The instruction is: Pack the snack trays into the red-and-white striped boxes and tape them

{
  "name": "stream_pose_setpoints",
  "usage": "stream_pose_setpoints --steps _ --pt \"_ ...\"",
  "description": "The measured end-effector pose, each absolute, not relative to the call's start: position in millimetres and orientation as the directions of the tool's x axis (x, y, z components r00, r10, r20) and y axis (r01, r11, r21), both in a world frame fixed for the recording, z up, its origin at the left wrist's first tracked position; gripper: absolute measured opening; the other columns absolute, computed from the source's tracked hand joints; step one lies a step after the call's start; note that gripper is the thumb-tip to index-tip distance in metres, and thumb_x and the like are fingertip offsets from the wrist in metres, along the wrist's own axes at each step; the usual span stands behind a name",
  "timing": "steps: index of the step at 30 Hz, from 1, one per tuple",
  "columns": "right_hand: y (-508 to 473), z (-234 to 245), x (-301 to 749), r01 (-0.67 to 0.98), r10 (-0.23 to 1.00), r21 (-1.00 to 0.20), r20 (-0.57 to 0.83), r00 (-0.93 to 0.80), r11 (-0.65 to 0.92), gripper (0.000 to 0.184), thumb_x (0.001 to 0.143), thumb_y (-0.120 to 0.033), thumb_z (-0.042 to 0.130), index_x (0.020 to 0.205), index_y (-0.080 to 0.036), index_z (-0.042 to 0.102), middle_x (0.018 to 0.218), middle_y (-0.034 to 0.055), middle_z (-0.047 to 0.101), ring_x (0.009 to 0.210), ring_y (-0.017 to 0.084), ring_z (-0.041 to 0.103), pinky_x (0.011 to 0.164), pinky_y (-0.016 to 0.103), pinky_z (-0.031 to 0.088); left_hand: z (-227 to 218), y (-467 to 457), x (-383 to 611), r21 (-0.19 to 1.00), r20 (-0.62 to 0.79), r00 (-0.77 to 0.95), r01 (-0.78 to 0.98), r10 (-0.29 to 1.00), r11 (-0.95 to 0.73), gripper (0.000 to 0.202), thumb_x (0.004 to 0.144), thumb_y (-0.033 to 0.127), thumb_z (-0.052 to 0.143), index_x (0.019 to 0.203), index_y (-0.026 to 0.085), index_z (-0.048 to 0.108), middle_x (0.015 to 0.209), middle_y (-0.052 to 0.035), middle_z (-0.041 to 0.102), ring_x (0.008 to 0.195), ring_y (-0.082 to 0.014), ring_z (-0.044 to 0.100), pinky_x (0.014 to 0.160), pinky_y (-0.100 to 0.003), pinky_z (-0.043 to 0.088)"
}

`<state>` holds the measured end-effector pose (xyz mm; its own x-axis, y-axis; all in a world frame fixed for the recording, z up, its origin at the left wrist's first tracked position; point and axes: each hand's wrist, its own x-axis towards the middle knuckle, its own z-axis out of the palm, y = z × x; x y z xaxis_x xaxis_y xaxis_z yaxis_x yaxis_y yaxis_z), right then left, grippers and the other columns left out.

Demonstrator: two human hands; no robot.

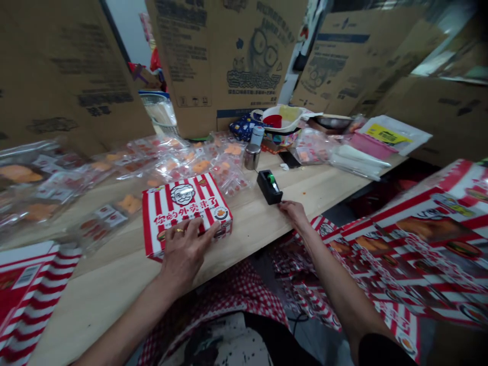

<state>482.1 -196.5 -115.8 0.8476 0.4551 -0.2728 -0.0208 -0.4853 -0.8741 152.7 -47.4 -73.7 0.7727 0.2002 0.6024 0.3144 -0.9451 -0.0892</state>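
Observation:
A red-and-white striped box (208, 185) with a printed face and lettering lies closed on the wooden table. My left hand (185, 251) rests on its near edge, fingers spread over the top. To the right stands a black tape dispenser (268, 189) with a green-cored roll. My right hand (293, 212) is at the dispenser's near end, thumb and fingers pinched together; any strip of tape between them is too small to make out.
Clear bags (202, 165) of orange and red pieces cover the table's back and left. A metal canister (252, 156), a phone (290, 159) and a white basin (284, 116) stand behind the dispenser. Striped boxes (412, 239) are stacked at right; flat striped cartons (41, 284) lie left.

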Motion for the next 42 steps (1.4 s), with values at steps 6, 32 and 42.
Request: stream_pose_setpoints --steps 6,32,42 --pt "-202 -95 413 0.166 0.600 -0.928 -0.072 0.797 -0.332 0.011 0.085 -0.026 0.064 0.091 -0.017 0.069 0.064 -0.0015 0.060 0.058 0.013 0.056 0.057 0.023 0.048 -85 -42 127 0.040 0.666 0.691 0.344 0.281 -0.938 0.010 0.095 0.015 0.058 0.091 0.020 0.066 0.092 -0.0056 0.070 0.085 -0.0205 0.062 0.077 -0.035 0.048" --pt "-124 -94 237 -0.219 0.833 -0.976 -0.126 0.539 -0.007 0.087 0.084 -0.032 0.064 0.160 -0.018 0.025 0.065 -0.0039 0.064 0.055 0.017 0.062 0.057 0.034 0.061 -72 -38 117 0.331 0.516 0.773 0.220 0.371 -0.918 0.029 0.088 0.004 0.049 0.111 0.012 0.065 0.103 -0.0134 0.062 0.092 -0.0240 0.060 0.077 -0.039 0.055" --pt "-131 -115 230 -0.084 0.827 -0.996 -0.044 0.560 0.004 0.091 0.084 -0.017 0.055 0.164 -0.024 0.011 0.065 -0.0047 0.062 0.054 0.016 0.059 0.056 0.031 0.057 -71 -33 136 0.284 0.433 0.801 0.314 0.413 -0.906 0.014 0.099 0.021 0.052 0.090 0.014 0.060 0.092 -0.0080 0.062 0.084 -0.0211 0.058 0.073 -0.034 0.051"
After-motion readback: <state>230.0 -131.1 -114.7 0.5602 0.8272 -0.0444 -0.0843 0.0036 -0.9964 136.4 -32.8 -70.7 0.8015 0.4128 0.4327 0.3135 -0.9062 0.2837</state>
